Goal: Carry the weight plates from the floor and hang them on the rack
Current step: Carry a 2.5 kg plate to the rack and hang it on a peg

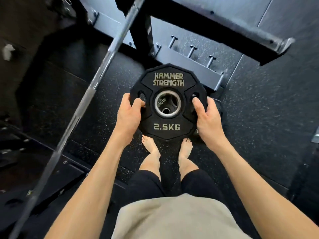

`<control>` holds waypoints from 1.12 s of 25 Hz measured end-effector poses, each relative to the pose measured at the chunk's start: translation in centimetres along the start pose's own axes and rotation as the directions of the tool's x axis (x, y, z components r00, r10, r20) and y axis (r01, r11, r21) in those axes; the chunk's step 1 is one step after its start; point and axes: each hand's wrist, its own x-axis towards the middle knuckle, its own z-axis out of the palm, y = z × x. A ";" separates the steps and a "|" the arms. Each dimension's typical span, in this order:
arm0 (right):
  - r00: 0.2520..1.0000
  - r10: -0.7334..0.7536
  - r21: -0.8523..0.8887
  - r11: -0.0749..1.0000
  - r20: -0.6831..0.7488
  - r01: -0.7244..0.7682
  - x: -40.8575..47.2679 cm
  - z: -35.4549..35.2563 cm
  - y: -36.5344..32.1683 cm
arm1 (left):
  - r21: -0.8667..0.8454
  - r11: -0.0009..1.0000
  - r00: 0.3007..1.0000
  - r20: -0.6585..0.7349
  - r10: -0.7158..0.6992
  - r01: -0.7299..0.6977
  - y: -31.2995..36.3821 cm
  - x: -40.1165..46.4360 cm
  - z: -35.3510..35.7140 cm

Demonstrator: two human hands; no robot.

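Observation:
A black 2.5 kg weight plate [168,80] marked HAMMER STRENGTH is held flat, face up, in front of me above the floor. My left hand [128,112] grips its left edge with the thumb in the left grip slot. My right hand [207,116] grips the right edge, thumb at the right slot. Through the plate's steel centre hole I see another plate [164,107] lying on the floor below. The rack's base beam [186,66] with three short steel pegs [191,50] stands just beyond the plate.
A steel barbell [96,75] runs diagonally from the top centre to the lower left. A dark rack upright [139,26] rises behind the plate. My bare feet [151,147] stand on the speckled rubber floor [259,104]. Dark equipment fills the left side.

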 end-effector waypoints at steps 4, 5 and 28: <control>0.995 -0.098 0.103 0.990 0.009 0.096 -6.0 -1.1 -6.3 | -0.184 0.973 0.991 -0.031 0.133 -0.136 4.5 -7.4 -3.4; 0.990 -0.142 0.107 0.984 0.005 0.141 -7.2 -1.2 -7.6 | -0.229 0.957 0.984 -0.056 0.169 -0.177 5.2 -8.9 -4.1; 0.073 -0.210 0.154 0.875 0.975 0.460 -27.0 -2.3 -12.1 | -0.309 0.766 0.130 -0.949 -0.287 -0.564 -4.0 -45.7 1.7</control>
